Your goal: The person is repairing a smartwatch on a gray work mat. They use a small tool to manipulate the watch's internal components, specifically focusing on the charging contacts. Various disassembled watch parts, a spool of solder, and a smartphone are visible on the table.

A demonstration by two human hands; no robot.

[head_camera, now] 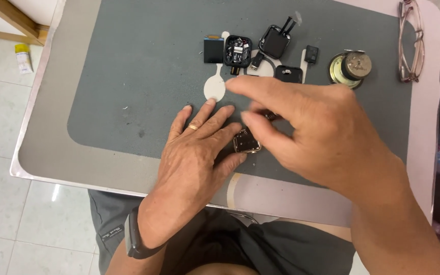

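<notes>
Head view: left hand [199, 147] flat, fingers spread, pinning small metal watch case [246, 141] at frame centre on grey mat [128, 76]. Right hand [306, 127] blurred above, fingers pinched; contents unclear. Risk: case skids into loose parts [238, 51] at upper centre.

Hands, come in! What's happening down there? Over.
Left hand flat on mat, fingers at small metal case. Right hand hovering above it, blurred. Loose parts beyond, nothing blocking.

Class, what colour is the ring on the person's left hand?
Gold; the ring on the left hand shows best in the head view.
</notes>
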